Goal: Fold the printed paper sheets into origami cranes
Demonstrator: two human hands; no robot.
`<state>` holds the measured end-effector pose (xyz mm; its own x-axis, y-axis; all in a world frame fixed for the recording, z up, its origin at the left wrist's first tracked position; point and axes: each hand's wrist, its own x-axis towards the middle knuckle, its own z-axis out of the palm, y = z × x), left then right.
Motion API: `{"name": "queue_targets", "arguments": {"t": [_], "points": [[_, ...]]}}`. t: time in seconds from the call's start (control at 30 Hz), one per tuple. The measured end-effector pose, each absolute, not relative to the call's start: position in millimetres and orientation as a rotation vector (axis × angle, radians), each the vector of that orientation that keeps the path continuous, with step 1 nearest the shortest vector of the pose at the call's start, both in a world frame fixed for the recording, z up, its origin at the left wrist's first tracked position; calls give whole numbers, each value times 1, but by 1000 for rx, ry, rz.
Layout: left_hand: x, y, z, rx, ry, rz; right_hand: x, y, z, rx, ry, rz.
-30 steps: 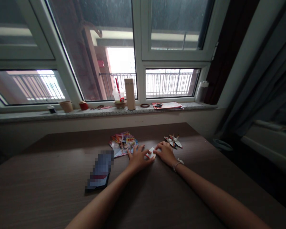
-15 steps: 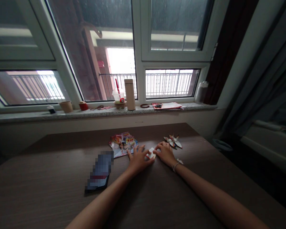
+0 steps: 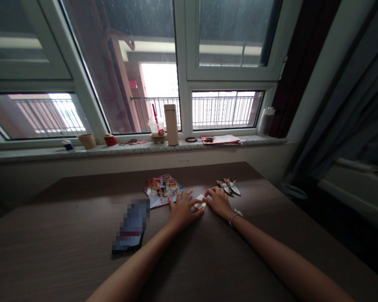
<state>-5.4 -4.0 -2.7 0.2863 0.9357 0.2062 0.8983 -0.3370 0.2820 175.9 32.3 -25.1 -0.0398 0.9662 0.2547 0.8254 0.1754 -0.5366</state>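
A small piece of folded paper (image 3: 200, 197), mostly white, is on the table between my two hands. Thumb and index finger of my left hand (image 3: 183, 210) pinch its left and near side, while the other fingers spread toward the printed sheets. From the right, the bent fingers of my right hand (image 3: 219, 203) grip the paper's edge; part of it is hidden under the fingertips. Folded paper shapes with pointed wings (image 3: 229, 186) lie just beyond my right hand. A fanned pile of colourful printed paper sheets (image 3: 163, 191) sits beyond and left of my left hand.
A pixelated phone (image 3: 132, 226) lies left of my left forearm on the brown table (image 3: 66, 218). Along the windowsill stand a beige flask (image 3: 171, 126), a drink cup with a red straw (image 3: 156, 126), a paper cup (image 3: 87, 141) and scissors (image 3: 209, 139).
The fingers have shifted slightly on the folded paper, and my left index finger covers a little more of it. Everything else stays in place.
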Motion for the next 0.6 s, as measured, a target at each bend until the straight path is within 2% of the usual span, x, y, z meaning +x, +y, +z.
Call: {"name": "queue_targets", "arguments": {"t": [0.27,0.6], "points": [[-6,-5,2,2470,1744,494,201,44,-31,-1428,-1905,486],[-6,-3,-2,2461,1725,528,189,38,-23,-1609,-1893,481]]}}
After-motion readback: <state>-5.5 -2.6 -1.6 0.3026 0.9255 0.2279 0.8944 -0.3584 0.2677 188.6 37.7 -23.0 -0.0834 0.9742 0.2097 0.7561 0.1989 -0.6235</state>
